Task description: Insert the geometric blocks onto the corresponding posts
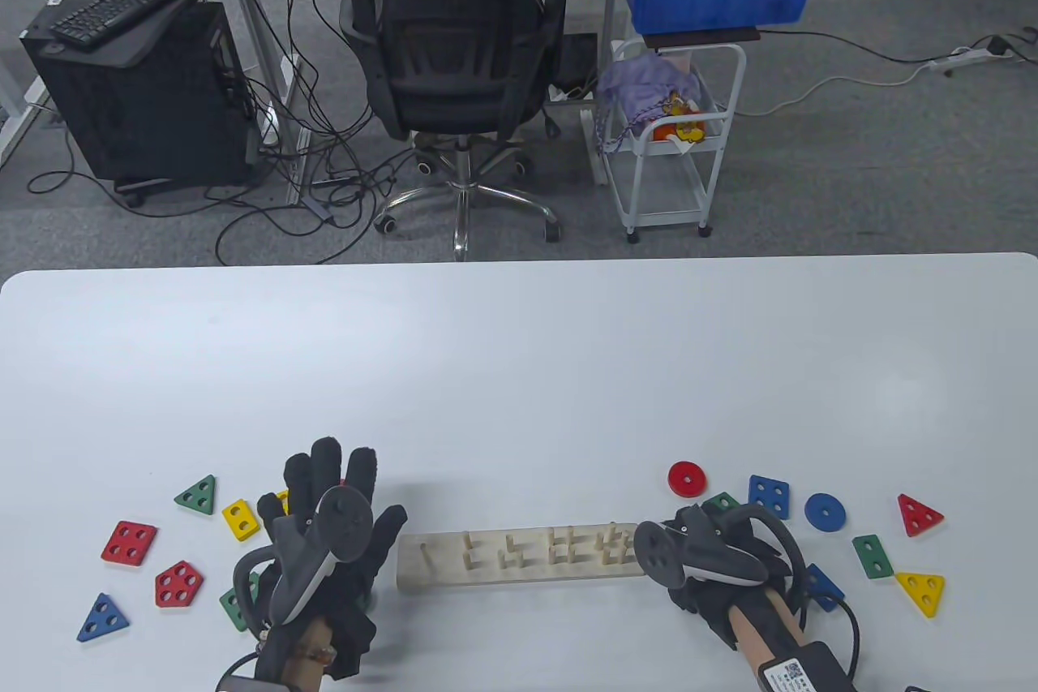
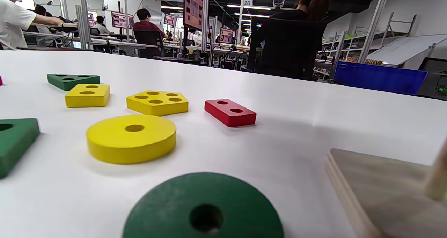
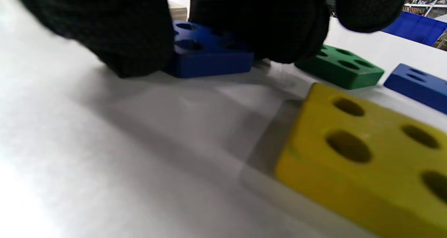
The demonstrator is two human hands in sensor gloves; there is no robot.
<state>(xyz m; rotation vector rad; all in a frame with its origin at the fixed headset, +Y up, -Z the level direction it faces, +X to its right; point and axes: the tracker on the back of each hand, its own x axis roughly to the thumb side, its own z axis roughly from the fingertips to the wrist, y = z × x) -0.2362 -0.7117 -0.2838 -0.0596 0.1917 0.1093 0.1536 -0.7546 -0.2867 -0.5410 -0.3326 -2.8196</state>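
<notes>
A wooden peg board (image 1: 519,562) lies between my hands. My left hand (image 1: 349,497) hovers at its left end with fingers spread and holds nothing. My right hand (image 1: 697,534) is at the board's right end. In the right wrist view my right hand (image 3: 209,39) has thumb and fingers (image 3: 279,28) closed around a blue block (image 3: 213,61) with several holes, which rests on the table. A green disc (image 2: 204,210), yellow disc (image 2: 131,138), yellow block (image 2: 157,102) and red rectangle (image 2: 230,112) lie below my left hand.
Left of the board lie a red square (image 1: 130,543), red pentagon (image 1: 178,584), blue triangle (image 1: 103,618) and green triangle (image 1: 197,495). To the right lie a red disc (image 1: 687,479), blue square (image 1: 769,496), blue disc (image 1: 825,512), red triangle (image 1: 918,516) and yellow triangle (image 1: 921,588).
</notes>
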